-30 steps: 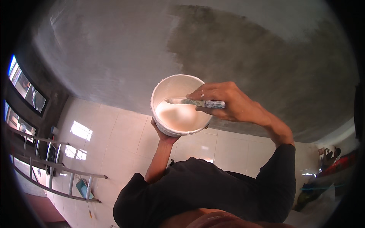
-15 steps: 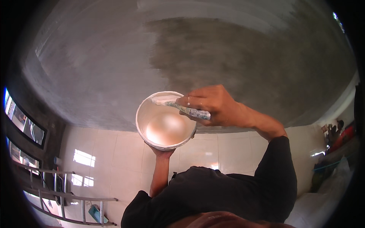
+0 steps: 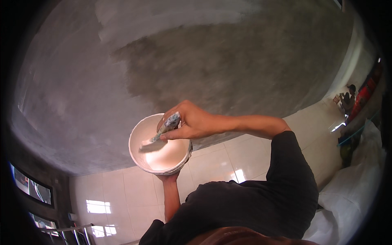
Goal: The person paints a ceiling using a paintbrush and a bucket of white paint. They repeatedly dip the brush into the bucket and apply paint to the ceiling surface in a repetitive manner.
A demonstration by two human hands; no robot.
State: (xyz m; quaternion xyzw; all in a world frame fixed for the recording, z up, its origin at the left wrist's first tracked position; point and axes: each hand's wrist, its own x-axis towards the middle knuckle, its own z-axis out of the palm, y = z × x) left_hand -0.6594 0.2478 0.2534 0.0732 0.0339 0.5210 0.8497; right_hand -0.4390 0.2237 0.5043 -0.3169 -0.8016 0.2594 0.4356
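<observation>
A round white bucket [image 3: 136, 141] with pale liquid paint [image 3: 171, 157] in it is held up in front of me. My left hand [image 3: 168, 177] supports it from beneath; its fingers are mostly hidden by the bucket. Over the bucket's mouth, my right hand [image 3: 185, 120] is closed round the paint-smeared handle of a paintbrush [image 3: 167, 126]. The bristles point down inside the bucket, near its left inner side; whether they touch the paint I cannot tell. Beyond stands a grey wall [image 3: 81, 90], pale at the left and top, with a darker brownish patch [image 3: 204, 65] at the right.
Pale glossy tiles [image 3: 134, 192] cover the floor below the wall. A metal ladder [image 3: 77, 234] shows at the lower left, near dark-framed windows [image 3: 30, 183]. Translucent plastic sheeting [image 3: 351, 196] lies at the right, and farther back a person [image 3: 349, 98] sits by something red [image 3: 365, 96].
The view has turned toward the right. My right hand has tilted the brush more steeply, its bristles lower inside the bucket. The bucket appears farther left and lower.
</observation>
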